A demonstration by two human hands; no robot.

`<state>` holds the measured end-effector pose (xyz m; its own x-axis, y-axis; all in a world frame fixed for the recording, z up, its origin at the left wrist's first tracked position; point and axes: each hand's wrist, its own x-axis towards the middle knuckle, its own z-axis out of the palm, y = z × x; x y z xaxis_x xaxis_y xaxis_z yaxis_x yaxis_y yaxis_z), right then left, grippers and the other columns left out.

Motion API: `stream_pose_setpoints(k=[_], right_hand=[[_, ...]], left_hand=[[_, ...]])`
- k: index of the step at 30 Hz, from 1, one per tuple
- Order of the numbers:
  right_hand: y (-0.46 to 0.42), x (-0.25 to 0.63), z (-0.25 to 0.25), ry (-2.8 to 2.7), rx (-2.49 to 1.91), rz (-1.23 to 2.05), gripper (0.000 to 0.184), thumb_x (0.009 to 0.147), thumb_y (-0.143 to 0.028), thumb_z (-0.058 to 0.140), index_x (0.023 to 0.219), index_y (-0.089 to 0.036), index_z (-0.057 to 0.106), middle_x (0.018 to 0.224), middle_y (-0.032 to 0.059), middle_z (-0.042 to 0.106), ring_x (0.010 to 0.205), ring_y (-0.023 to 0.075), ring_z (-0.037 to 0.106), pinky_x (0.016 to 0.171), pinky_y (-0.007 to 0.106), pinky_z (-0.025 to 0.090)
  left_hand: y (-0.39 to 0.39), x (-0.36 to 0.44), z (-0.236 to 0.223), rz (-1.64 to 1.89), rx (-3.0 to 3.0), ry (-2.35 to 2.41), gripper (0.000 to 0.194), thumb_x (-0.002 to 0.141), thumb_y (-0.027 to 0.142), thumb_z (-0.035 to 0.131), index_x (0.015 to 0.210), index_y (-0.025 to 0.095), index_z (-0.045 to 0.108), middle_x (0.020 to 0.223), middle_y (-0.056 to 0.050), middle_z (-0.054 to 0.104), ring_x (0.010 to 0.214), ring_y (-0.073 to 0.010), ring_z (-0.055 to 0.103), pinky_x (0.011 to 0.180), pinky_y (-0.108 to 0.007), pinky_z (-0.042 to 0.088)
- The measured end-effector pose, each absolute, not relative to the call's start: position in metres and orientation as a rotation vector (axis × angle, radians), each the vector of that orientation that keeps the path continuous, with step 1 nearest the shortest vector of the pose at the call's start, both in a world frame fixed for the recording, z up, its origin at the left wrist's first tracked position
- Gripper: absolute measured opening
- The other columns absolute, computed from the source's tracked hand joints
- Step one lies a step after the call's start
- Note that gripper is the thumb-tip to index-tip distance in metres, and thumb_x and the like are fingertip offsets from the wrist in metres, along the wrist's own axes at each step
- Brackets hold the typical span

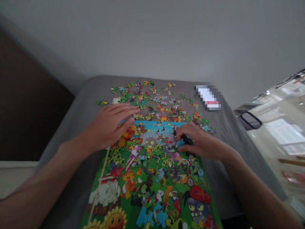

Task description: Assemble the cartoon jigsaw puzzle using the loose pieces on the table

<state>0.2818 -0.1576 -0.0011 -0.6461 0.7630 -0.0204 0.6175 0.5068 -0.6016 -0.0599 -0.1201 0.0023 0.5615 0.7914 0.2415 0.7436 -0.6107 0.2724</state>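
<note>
A colourful jigsaw puzzle board (103, 171) with cartoon plants and figures lies in front of me, its far strip light blue. Over its right far part, my right hand (190, 138) pinches a blue puzzle piece (180, 143) between thumb and fingers. My left hand (115, 124) rests at the board's far left corner, fingers stretched out and holding nothing visible. Loose blue pieces (145, 217) lie on the near part of the board. Beyond the far edge spread many loose puzzle pieces (154, 95), some close to my left fingertips.
The board and pieces lie on a grey cloth-covered surface (88, 92) against a pale wall (152, 41). A phone (207, 97), blurred out, lies at the far right. Past the right edge, a dark-rimmed mirror-like object (251, 121) shows beside a bright floor area.
</note>
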Motion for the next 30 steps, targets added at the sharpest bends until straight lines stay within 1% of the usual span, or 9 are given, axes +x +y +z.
stream_pose_setpoints(k=[3,5,8,11,14,17,23,25,30], right_hand=[[-0.157,0.285,-0.003,-2.354,-1.248,1.070,0.017,0.089,-0.039,0.068,0.087,-0.023,0.062,0.086,0.0020,0.067,0.079,0.0174,0.063,0.071,0.031,0.051],[-0.154,0.284,-0.004,-2.158,-1.292,1.117,0.021,0.085,-0.043,0.071,0.087,-0.023,0.062,0.083,0.0018,0.067,0.074,0.0169,0.064,0.066,0.030,0.053],[-0.148,0.271,-0.003,-1.910,-1.297,1.112,0.030,0.082,-0.042,0.075,0.105,-0.025,0.066,0.090,0.0035,0.071,0.077,0.0186,0.068,0.068,0.032,0.057],[-0.145,0.245,0.002,-1.979,-1.250,1.030,0.033,0.088,-0.038,0.068,0.118,-0.026,0.068,0.100,0.0054,0.072,0.085,0.0192,0.068,0.073,0.034,0.057],[-0.143,0.214,0.010,-2.193,-1.156,0.879,0.021,0.092,-0.032,0.061,0.107,-0.024,0.073,0.100,0.0055,0.072,0.090,0.0186,0.067,0.080,0.035,0.054],[-0.136,0.186,0.015,-2.301,-1.132,0.833,0.017,0.092,-0.027,0.060,0.102,-0.023,0.074,0.097,0.0035,0.074,0.090,0.0173,0.067,0.084,0.034,0.052],[-0.099,0.146,0.010,-2.209,-1.085,1.100,0.017,0.086,-0.028,0.064,0.098,-0.020,0.073,0.090,0.0031,0.075,0.079,0.0154,0.068,0.074,0.031,0.054],[-0.087,0.140,0.006,-2.194,-1.092,1.182,0.017,0.083,-0.028,0.068,0.097,-0.019,0.072,0.088,0.0030,0.075,0.078,0.0154,0.069,0.073,0.030,0.055],[-0.071,0.135,-0.003,-2.315,-1.104,1.191,0.011,0.082,-0.024,0.067,0.091,-0.020,0.073,0.081,0.0006,0.074,0.073,0.0141,0.068,0.071,0.029,0.054]], left_hand=[[-0.109,-0.080,-0.002,0.509,2.600,1.345,0.048,0.103,0.046,0.030,0.134,0.023,0.059,0.139,-0.005,0.062,0.134,-0.0244,0.049,0.115,-0.047,0.033],[-0.104,-0.089,-0.005,0.493,2.567,1.354,0.049,0.103,0.048,0.031,0.135,0.022,0.059,0.139,-0.006,0.061,0.135,-0.0242,0.047,0.116,-0.046,0.032],[-0.103,-0.093,-0.008,0.461,2.527,1.377,0.050,0.101,0.050,0.035,0.137,0.024,0.057,0.143,-0.007,0.058,0.140,-0.0269,0.041,0.116,-0.051,0.030],[-0.107,-0.089,-0.011,0.428,2.538,1.365,0.049,0.098,0.055,0.043,0.138,0.030,0.057,0.151,-0.004,0.050,0.146,-0.0309,0.030,0.117,-0.057,0.023],[-0.111,-0.085,-0.013,0.336,2.587,1.245,0.046,0.095,0.058,0.051,0.135,0.037,0.059,0.155,-0.001,0.044,0.147,-0.0324,0.025,0.117,-0.058,0.020],[-0.114,-0.079,-0.019,0.279,2.599,1.224,0.051,0.094,0.058,0.054,0.141,0.039,0.053,0.159,-0.002,0.039,0.148,-0.0338,0.023,0.117,-0.061,0.018],[-0.120,-0.062,-0.030,0.337,2.529,1.510,0.087,0.086,0.072,0.053,0.153,0.020,0.036,0.161,-0.014,0.033,0.149,-0.0365,0.019,0.118,-0.058,0.013],[-0.118,-0.065,-0.028,0.327,2.513,1.533,0.095,0.082,0.077,0.054,0.154,0.018,0.034,0.161,-0.015,0.031,0.149,-0.0373,0.018,0.118,-0.058,0.012],[-0.109,-0.085,-0.020,0.271,2.507,1.556,0.076,0.088,0.068,0.055,0.151,0.027,0.040,0.162,-0.011,0.030,0.150,-0.0361,0.015,0.117,-0.058,0.014]])
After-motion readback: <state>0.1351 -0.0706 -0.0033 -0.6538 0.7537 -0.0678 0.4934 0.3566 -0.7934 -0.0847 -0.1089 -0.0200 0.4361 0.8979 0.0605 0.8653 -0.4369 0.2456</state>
